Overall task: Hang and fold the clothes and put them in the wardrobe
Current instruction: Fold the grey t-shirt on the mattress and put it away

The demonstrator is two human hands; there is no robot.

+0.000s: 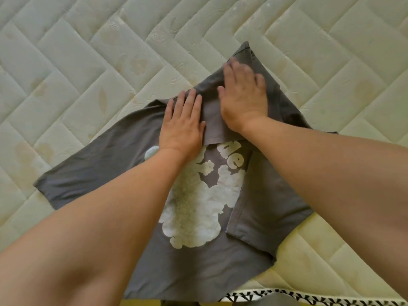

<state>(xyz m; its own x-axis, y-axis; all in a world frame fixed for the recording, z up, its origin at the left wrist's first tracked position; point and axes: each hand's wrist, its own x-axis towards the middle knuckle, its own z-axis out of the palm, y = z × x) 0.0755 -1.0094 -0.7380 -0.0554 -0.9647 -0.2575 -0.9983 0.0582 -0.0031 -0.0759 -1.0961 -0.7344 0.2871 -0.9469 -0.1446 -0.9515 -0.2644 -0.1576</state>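
Closest to the lens are the two bare forearms, reaching out over the near edge of the bed. They lead to the grey T-shirt (99, 168), which is lying spread on the mattress (88, 51) with its near hem running over the bed's edge.

Both hands are flat, fingers straight, gripping nothing. The left hand (182, 127) presses on the shirt's far middle, and the right hand (242, 96) lies just beside it on a folded-over strip of cloth (215, 120), probably a sleeve or shoulder. The right side panel (265, 213) is already turned in over the body, covering part of the cream print (194, 202). The left side isn't folded yet, so I'd call this mid-fold.

Handling-wise it looks like thin, soft jersey: light, floppy, no stiffness at all, so it'll only hold a crease if you flatten it. The print looks fuzzy or cracked and maybe slightly stiffer, hard to say. I'd pinch it at the left hem corner and left shoulder to bring that side across, then lift it from underneath so the stack doesn't slide apart.

The mattress is bare, pale and quilted in a zigzag brick pattern with faint yellowish stains. A black-and-white patterned trim (309, 297) runs along its near edge.
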